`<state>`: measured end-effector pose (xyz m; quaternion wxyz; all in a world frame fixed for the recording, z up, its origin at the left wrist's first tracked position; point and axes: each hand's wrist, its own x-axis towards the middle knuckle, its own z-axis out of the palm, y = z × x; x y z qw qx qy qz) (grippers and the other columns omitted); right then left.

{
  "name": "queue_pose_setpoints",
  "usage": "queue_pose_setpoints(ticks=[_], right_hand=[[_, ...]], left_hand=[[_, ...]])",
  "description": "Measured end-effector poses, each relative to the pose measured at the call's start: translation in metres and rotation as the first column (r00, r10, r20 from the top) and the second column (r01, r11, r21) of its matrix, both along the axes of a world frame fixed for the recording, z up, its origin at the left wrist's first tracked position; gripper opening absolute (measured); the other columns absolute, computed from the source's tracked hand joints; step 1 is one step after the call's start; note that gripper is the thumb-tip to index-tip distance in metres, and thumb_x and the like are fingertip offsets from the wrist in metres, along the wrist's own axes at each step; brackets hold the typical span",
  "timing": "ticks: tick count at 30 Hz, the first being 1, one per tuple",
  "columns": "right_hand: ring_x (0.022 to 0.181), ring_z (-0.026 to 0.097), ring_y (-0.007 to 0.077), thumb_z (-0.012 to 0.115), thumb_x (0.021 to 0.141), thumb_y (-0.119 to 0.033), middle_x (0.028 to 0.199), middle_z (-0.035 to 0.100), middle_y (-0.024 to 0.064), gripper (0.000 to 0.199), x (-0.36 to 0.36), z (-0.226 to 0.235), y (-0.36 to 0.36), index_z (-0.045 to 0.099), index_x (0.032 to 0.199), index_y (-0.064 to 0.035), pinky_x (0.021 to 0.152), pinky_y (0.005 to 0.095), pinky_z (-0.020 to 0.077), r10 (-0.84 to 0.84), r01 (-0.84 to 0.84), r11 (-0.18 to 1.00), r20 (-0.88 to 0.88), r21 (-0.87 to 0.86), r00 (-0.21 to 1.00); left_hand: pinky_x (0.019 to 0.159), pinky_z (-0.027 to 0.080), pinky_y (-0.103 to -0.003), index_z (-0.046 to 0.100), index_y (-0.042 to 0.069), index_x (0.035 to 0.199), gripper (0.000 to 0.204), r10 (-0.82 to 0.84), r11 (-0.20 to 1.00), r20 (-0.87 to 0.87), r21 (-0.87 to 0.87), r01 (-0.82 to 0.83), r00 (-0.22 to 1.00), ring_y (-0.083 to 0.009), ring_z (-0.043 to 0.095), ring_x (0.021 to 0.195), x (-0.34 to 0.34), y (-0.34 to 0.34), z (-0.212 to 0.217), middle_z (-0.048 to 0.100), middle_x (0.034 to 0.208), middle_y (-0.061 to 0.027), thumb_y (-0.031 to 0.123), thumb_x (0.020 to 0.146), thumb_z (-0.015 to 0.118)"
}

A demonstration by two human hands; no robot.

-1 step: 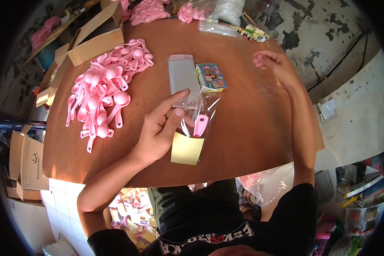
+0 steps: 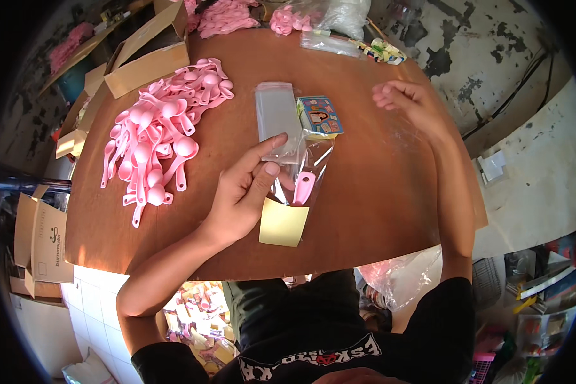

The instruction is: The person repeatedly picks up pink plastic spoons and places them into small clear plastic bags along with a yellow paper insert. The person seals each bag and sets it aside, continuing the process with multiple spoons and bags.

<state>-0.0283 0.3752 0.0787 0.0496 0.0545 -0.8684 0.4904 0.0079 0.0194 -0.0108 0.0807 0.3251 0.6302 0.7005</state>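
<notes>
Brown round table point(image 2: 377, 211) fills the view, cluttered floor around it. Left hand point(image 2: 243, 192) pinches a clear bag point(image 2: 304, 163) between thumb and fingers; a pink spoon point(image 2: 302, 187) sits inside it, just beside the thumb, and a yellow card point(image 2: 283, 224) lies at its near end. Beyond the bag, touching it, sit a stack of empty bags point(image 2: 276, 115) and a picture-card pack point(image 2: 320, 115). Left of the bag, a pink spoon pile point(image 2: 163, 137). Right hand point(image 2: 406, 102) hovers well right of the bag, fingers loosely curled, holding nothing.

Clear plastic bag point(image 2: 304, 168) with pink spoon point(image 2: 302, 188) and yellow card point(image 2: 283, 223), flat on the table.
</notes>
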Motion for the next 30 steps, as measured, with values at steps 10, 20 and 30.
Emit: queue_pose_setpoints(ticks=[10, 20, 30], right_hand=[[0.076, 0.065, 0.0077, 0.069, 0.092, -0.015, 0.086, 0.070, 0.0047, 0.018, 0.076, 0.000, -0.157, 0.069, 0.100, 0.0010, 0.069, 0.0223, 0.0507, 0.203, -0.246, 0.944, -0.199, -0.220, 0.959], [0.070, 0.061, 0.0078, 0.070, 0.085, -0.007, 0.076, 0.068, 0.0077, 0.011, 0.050, 0.022, -0.146, 0.071, 0.087, 0.0036, 0.062, 0.0246, 0.0472, 0.159, -0.150, 0.986, -0.614, 0.067, 0.773], [0.083, 0.063, 0.0094, 0.067, 0.093, -0.019, 0.093, 0.069, 0.0034, 0.023, 0.055, -0.012, -0.152, 0.070, 0.102, 0.0023, 0.071, 0.0248, 0.0492, 0.154, -0.163, 0.929, -0.053, -0.332, 0.987]], left_hand=[[0.092, 0.048, -0.036, 0.026, 0.001, 0.149, 0.058, -0.031, 0.973, -0.138, 0.222, 0.062, 0.990, -0.0217, 0.062, 0.105, 0.003, 0.004, 0.002, 0.064, 0.110, -0.0162, 0.025, 0.103, 0.050], [0.110, 0.036, -0.042, 0.034, -0.001, 0.144, 0.078, 0.190, 0.982, -0.376, 0.067, -0.178, 0.907, -0.0295, 0.047, 0.129, -0.008, 0.001, 0.007, 0.048, 0.133, -0.0197, 0.015, 0.082, 0.078], [0.083, 0.053, -0.028, 0.054, -0.001, 0.125, 0.046, -0.094, 0.995, 0.031, -0.015, 0.095, 0.995, -0.0111, 0.063, 0.099, 0.005, 0.007, 0.005, 0.067, 0.109, -0.0083, 0.005, 0.085, 0.075]])
